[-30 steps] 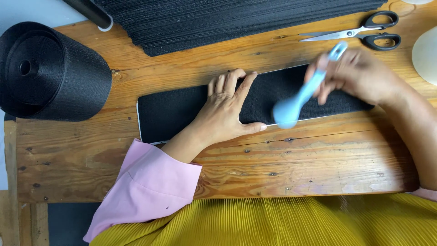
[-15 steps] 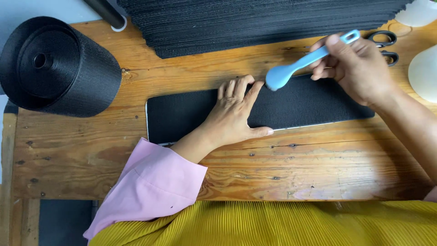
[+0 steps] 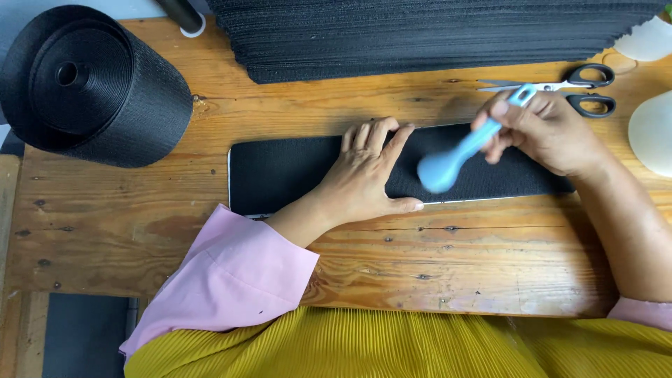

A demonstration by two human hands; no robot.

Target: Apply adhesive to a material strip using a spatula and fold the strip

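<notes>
Two hands work over one long black strip (image 3: pixel 294 171) that lies flat across the middle of the frame on the wooden table (image 3: pixel 210 112). Your left hand (image 3: pixel 367 175) rests open on the strip, palm down and fingers spread toward the top of the frame, thumb pointing right along the strip's lower edge; pressed flat like that, it seems to pin the strip so it cannot slide. Your left forearm comes up from the lower left in a pink sleeve (image 3: pixel 234 280). Your right hand (image 3: pixel 542 129) is closed around the handle of a light blue tool (image 3: pixel 455 154), held slanted so its rounded head hangs over the strip just right of your left thumb; the head is blurred, and whether it touches the strip cannot be told. Your right wrist bends inward from the right edge. Scissors (image 3: pixel 574 91) lie just above that hand, a big roll of black webbing (image 3: pixel 91 84) sits at upper left, and a stack of black strips (image 3: pixel 434 35) fills the top.
</notes>
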